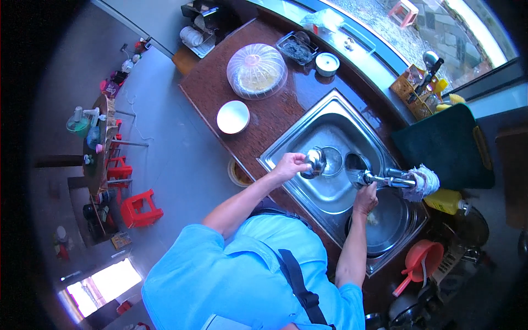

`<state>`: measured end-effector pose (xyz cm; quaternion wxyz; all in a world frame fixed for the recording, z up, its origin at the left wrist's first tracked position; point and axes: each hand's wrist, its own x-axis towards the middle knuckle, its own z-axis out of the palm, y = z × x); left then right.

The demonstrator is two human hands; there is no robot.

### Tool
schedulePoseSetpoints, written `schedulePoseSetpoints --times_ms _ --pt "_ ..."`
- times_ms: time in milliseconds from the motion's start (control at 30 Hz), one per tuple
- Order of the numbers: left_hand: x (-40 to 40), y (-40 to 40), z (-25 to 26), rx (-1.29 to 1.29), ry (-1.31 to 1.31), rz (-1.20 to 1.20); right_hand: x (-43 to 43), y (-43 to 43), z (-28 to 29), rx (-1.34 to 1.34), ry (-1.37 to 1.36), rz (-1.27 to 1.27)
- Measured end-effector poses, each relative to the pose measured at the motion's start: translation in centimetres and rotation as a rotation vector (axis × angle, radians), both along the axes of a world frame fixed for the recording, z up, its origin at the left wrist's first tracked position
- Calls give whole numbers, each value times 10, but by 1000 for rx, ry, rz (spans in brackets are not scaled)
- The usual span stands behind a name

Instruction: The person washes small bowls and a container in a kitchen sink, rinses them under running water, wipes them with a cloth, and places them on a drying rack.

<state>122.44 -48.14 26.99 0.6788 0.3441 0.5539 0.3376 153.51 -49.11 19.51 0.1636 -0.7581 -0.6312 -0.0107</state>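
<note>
Above the left basin of the stainless steel sink (284, 144), my left hand (290, 166) pinches a small shiny metal vessel (315, 163) by its near side. Whether it is a bowl or a lid is not clear. My right hand (366, 199) is on the chrome faucet (383, 180) near its spout, fingers closed around it. A pale cloth (423, 183) is wrapped around the faucet's far end. Below my right hand, a large round metal pan (383, 231) sits in the right basin, partly hidden by my forearm.
On the brown stone counter (272, 119) stand a white bowl (233, 117), a mesh food cover (257, 72) and a round white container (327, 64). A green cutting board (445, 144), a yellow bottle (443, 201) and a red strainer (424, 258) lie to the right.
</note>
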Motion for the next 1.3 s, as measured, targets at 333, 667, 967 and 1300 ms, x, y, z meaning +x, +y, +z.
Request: schedulePoseSetpoints --times_ms 333,667,967,1300 --pt "-64 0 85 473 720 245 -2 7 13 -146 374 -312" --pt "-179 15 30 520 1614 -89 -10 0 -13 -325 1387 -568" --pt "-186 27 16 319 1591 -254 -15 -8 -20 -421 1808 -545" --pt "-3 27 19 540 569 -104 -36 -8 -25 -427 1827 -704"
